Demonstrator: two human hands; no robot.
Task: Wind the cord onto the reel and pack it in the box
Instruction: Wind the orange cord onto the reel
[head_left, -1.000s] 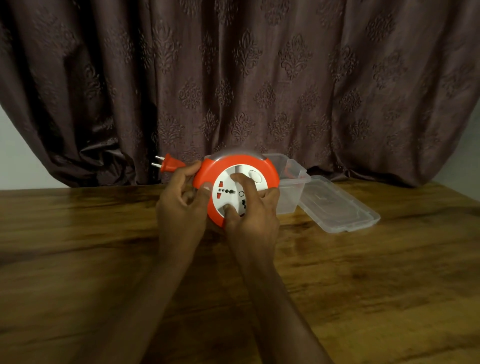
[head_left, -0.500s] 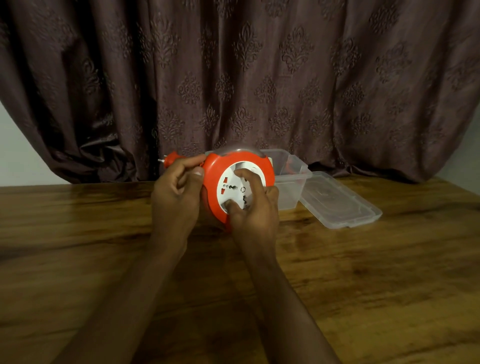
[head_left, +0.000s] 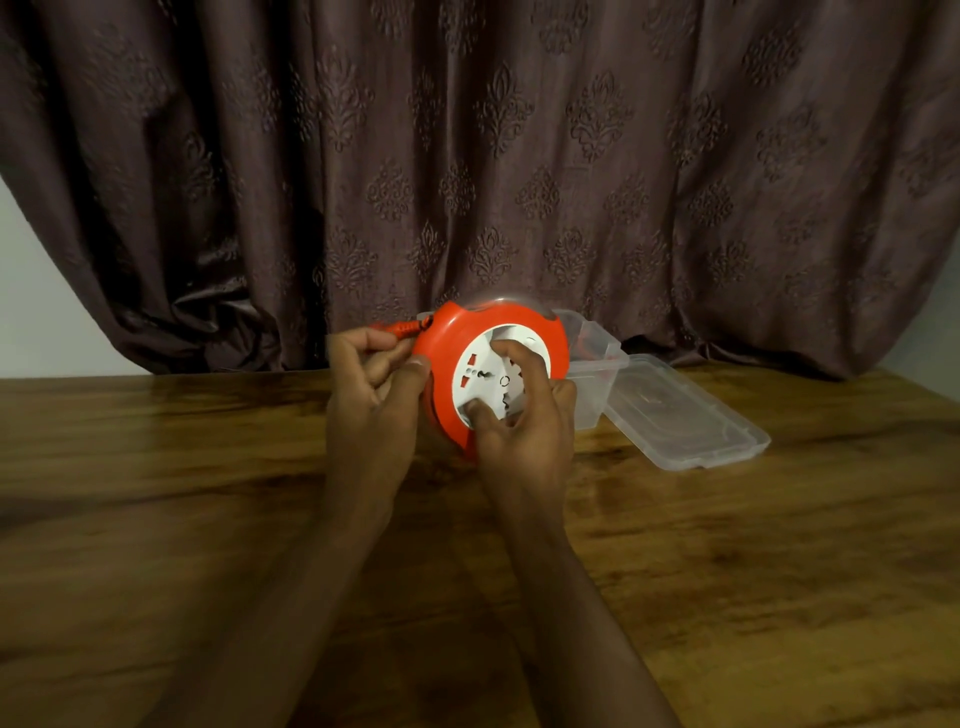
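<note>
An orange cord reel (head_left: 447, 358) with a white socket face (head_left: 480, 371) is held upright above the wooden table (head_left: 727, 545). My left hand (head_left: 371, 384) grips its left rim, and the orange plug (head_left: 408, 328) lies against the reel's upper left by my fingers. My right hand (head_left: 524, 421) has thumb and fingers on the white face. Behind the reel stands a clear plastic box (head_left: 592, 364), partly hidden. No loose cord shows.
The box's clear lid (head_left: 680, 415) lies flat on the table to the right of the box. A dark patterned curtain (head_left: 467, 156) hangs along the table's far edge. Bare wood spreads to the left and in front.
The plug has drawn in from sticking out left of the reel to lying against its rim. My right hand's fingers have shifted on the white face.
</note>
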